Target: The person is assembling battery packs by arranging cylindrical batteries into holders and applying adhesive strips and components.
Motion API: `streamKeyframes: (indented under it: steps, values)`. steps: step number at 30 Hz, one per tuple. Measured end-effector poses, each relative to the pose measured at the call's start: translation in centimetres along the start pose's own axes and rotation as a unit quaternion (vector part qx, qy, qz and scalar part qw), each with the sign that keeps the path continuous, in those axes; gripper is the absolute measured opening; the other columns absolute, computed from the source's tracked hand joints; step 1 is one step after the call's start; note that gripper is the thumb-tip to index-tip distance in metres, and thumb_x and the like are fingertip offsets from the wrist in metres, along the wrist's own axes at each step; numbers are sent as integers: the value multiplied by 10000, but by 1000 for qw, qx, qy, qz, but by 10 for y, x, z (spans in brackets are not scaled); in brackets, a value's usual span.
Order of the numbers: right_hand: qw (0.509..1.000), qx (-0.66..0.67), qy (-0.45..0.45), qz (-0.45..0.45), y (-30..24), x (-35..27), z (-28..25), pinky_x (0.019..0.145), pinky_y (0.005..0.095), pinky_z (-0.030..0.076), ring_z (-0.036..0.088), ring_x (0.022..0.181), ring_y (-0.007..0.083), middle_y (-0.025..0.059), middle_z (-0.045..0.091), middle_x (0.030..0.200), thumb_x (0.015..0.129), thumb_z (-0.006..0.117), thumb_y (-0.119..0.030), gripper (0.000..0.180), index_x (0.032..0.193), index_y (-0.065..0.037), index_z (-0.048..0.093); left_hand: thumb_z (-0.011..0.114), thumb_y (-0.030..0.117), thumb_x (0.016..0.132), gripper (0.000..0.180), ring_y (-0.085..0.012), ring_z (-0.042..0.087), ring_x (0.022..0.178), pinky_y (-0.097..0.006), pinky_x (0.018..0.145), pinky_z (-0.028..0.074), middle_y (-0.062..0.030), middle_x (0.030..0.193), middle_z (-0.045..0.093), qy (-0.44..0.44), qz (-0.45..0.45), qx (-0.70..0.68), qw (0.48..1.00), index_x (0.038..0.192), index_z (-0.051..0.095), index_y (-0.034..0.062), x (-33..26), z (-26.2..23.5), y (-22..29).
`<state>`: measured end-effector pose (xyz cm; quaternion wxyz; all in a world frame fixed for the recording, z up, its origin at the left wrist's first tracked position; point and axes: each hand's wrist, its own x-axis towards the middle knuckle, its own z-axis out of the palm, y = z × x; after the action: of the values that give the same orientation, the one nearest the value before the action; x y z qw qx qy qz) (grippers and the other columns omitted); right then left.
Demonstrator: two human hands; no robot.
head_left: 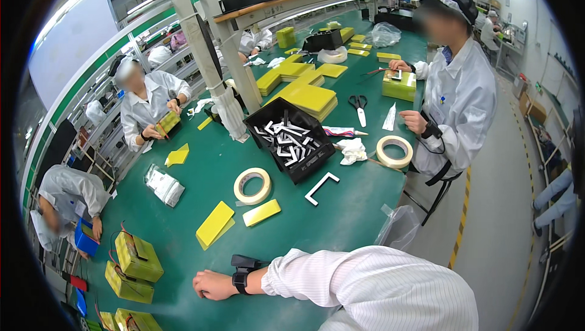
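Note:
My right hand (214,285) rests on the green table (292,233) near its front edge, its fingers curled in and nothing visible in them. A black strap with a small device (243,270) circles that wrist. Left of the hand stand yellow-wrapped battery packs (139,256) with red and black leads. Beyond it lie yellow sheets (215,224), a smaller yellow pad (262,213) and a roll of cream tape (252,186). Farther right lies a white angled strip (321,189). My left hand is out of view.
A black bin (289,139) holds many white and black strips. Behind it are stacked yellow sheets (308,99), scissors (359,108) and a glue tube (344,131). Another tape roll (394,151) lies at right. Co-workers sit around the table, handling packs. A post (231,44) stands at the middle.

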<state>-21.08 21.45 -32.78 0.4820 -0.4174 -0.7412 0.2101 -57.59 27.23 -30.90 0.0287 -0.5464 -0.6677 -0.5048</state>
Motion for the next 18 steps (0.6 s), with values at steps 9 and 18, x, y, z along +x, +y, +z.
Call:
streamKeyframes:
  steps: [9,18]
  values:
    - [999,-31,-37,12,2,5,2,857,344,373,496,973,212,18,572,941,767,560,-35,117,743,-125,631,881,189,621,753,-366,596,1016,-438,886,490,-272,1140,596,1,-52,-7,999,1189,484,-107,11,12,23]
    - [999,-15,-39,11,-1,5,-2,875,342,365,495,976,213,20,576,955,771,552,-27,118,736,-114,625,866,243,642,853,-416,544,1092,-467,950,445,-312,1211,539,35,9,55,998,1279,418,-106,8,20,16]
